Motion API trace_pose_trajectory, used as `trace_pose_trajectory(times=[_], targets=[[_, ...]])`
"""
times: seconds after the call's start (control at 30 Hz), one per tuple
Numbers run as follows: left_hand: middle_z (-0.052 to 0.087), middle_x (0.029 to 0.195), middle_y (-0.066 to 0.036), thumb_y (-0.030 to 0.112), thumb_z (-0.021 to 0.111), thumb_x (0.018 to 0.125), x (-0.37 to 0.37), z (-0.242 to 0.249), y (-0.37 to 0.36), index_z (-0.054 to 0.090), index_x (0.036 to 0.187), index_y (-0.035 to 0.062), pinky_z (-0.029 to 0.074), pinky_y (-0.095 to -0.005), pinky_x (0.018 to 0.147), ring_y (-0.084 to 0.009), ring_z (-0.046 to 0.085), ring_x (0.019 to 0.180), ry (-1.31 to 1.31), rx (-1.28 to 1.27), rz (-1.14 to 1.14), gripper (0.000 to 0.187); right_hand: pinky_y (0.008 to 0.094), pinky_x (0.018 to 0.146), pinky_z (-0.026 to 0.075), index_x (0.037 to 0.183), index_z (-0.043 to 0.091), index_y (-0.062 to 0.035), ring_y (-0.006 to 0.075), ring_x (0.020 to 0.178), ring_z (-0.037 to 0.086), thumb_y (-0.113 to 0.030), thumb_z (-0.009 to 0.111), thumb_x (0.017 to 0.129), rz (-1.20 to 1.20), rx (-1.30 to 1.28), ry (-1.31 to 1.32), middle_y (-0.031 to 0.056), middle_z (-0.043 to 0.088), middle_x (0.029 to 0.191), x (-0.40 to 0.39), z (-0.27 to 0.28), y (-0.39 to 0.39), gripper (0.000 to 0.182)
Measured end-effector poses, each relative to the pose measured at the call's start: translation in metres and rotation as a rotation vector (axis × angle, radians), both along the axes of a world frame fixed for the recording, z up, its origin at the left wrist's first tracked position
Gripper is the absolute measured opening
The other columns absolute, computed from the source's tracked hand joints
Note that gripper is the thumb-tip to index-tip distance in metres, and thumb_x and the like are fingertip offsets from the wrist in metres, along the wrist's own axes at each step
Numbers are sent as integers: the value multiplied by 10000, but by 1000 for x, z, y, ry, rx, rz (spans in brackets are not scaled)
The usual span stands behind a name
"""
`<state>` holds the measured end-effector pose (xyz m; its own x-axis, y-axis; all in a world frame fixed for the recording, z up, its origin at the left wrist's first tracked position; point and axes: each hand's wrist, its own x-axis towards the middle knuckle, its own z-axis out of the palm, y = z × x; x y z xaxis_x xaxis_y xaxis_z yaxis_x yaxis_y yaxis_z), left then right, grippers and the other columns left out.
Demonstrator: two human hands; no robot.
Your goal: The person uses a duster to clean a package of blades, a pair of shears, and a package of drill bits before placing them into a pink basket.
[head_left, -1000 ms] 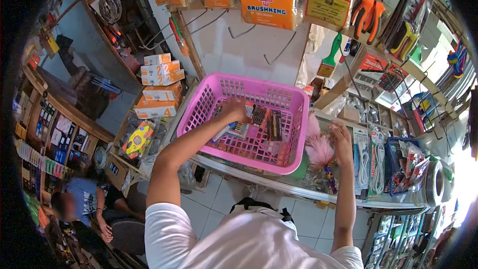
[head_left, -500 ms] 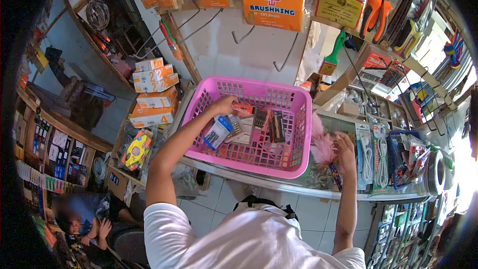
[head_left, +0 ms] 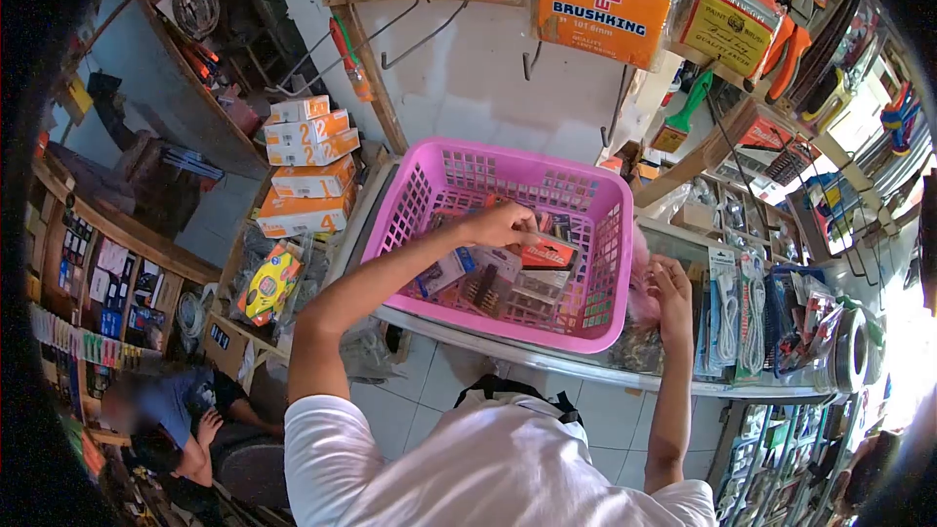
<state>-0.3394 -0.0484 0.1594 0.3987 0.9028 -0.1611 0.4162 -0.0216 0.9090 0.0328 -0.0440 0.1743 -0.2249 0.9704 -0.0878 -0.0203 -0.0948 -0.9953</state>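
My left hand (head_left: 503, 224) reaches into the pink plastic basket (head_left: 620, 317) and pinches a clear pack with a red Makita card (head_left: 545, 252), tilted above the other goods. Below it in the basket lie a pack of dark drill bits (head_left: 482, 289) and a blue-and-white pack (head_left: 444, 271). To the right of the basket, my right hand (head_left: 671, 298) has its fingers curled at a fluffy pink feather duster (head_left: 641, 283), closed on its edge. The duster is partly hidden behind the basket's rim, and its handle cannot be made out.
The basket stands on a glass counter (head_left: 625, 363). Stacked orange-and-white boxes (head_left: 312, 176) are at the left. Packaged cables (head_left: 737, 317) and a wire coil (head_left: 857, 351) lie at the right. Paint brushes (head_left: 610, 10) and bare metal hooks (head_left: 532, 63) hang ahead. A person (head_left: 195, 420) sits lower left.
My left hand has moved right and lifted the Makita pack, turning it. The drill-bit pack below shows more plainly. The duster has shifted closer behind the basket, and the view has turned slightly.
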Motion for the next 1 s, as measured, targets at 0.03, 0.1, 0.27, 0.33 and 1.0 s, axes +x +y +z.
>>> trace_pose_trajectory(times=[0.03,0.1,0.27,0.33,1.0], targets=[[666,863,-67,247,693,933,4,-6,2,623,990,7,512,-311,700,-134,635,788,9,116,-7,257,220,727,440,1127,633,-66,77,794,574,-165,569,990,15,13,-16,-5,635,912,-7,7,-4,181],[658,841,-70,215,650,959,16,-5,0,600,978,12,503,-304,695,-134,616,751,-46,285,11,210,226,750,445,1121,636,-61,80,820,571,-144,578,983,52,52,30,-8,632,920,-19,14,-11,171],[643,803,-77,153,644,952,50,76,-41,548,953,-5,497,-285,648,-116,621,725,-19,524,212,184,342,801,509,1137,601,3,199,900,605,-178,709,890,74,603,-417,86,623,1011,-18,14,-24,324],[635,790,-78,129,645,946,66,105,-62,538,957,-5,494,-273,631,-109,622,719,-60,616,287,172,369,855,490,1163,596,14,280,938,604,-144,735,850,40,858,-496,144,615,1116,-29,46,-39,377],[455,1440,-250,802,168,895,279,36,-121,274,1523,84,416,-495,1082,-348,506,1297,-1444,-526,-5,959,209,542,390,1153,578,11,30,610,488,-146,617,962,21,76,-77,-15,609,796,77,10,-148,250]])
